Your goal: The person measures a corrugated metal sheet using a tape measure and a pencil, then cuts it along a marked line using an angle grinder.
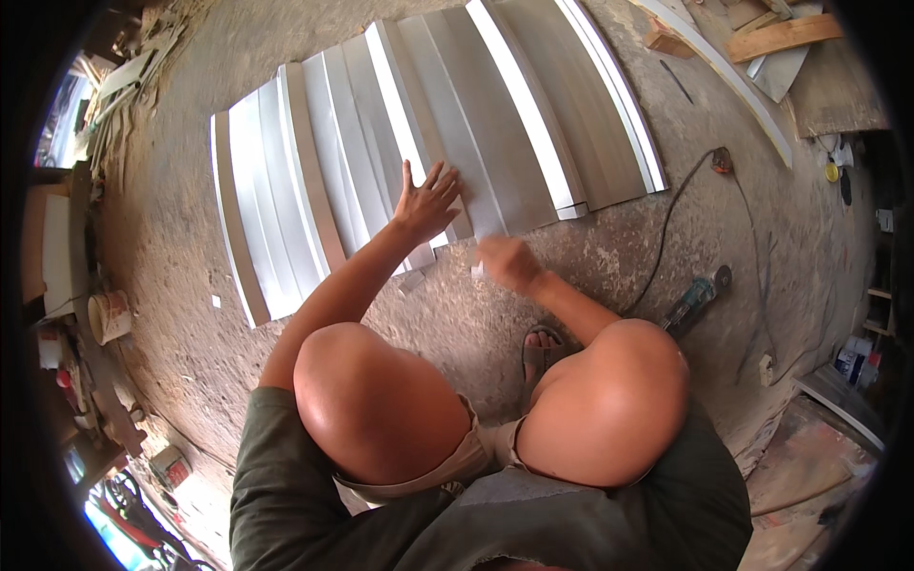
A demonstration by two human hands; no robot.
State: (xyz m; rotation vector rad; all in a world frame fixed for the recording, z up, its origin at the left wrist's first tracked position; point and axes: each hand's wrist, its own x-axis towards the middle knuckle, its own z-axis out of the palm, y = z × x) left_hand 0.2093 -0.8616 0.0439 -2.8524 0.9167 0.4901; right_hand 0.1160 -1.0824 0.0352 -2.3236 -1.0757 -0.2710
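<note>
A ribbed sheet of grey metal [486, 114] lies on the floor in front of my knees, its ribs running away from me. My left hand [427, 205] rests on the sheet near its close edge, fingers spread. Just off that edge, to the right, hovers my right hand [511, 265]. It is curled like a fist and blurred by motion. A small pale patch shows by its fingers; I cannot tell whether the hand holds it. On the floor to the right of my knee lies a teal angle grinder [693, 303] with a dark disc.
A dark cable [664, 249] runs across the floor to an orange-and-black connector [722, 160]. Wooden boards [785, 38] and a curved metal strip [724, 71] lie at the far right. A thin dark rod [677, 82] is beside the sheet. A bucket [110, 317] stands at left.
</note>
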